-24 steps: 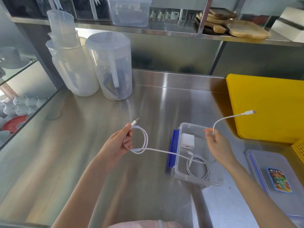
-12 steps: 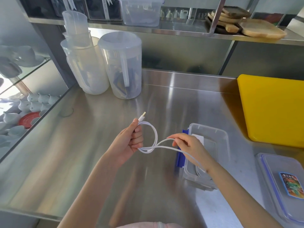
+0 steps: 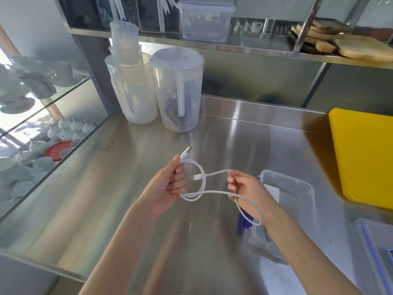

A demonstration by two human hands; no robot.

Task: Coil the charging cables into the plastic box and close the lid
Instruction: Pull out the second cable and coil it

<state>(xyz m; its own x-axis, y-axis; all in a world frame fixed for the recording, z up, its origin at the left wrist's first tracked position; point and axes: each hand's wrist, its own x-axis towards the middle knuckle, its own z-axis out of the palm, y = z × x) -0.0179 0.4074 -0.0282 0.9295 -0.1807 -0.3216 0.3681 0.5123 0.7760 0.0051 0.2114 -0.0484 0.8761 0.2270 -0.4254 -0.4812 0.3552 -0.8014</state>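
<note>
Clear plastic box (image 3: 306,188), white charger (image 3: 272,191) inside

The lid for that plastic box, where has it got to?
In the head view, the lid lies flat on the steel counter at the far right, just right of the open plastic box and in front of the yellow cutting board.

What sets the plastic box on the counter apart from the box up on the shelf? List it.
1. The plastic box on the counter is open, its lid lying beside it; the shelf box has its lid on.
2. The counter box is shallow; the shelf box is deeper.
3. The counter box sits by the right hand; the shelf box stands above the jugs.
Both are clear plastic with blue trim.
</note>
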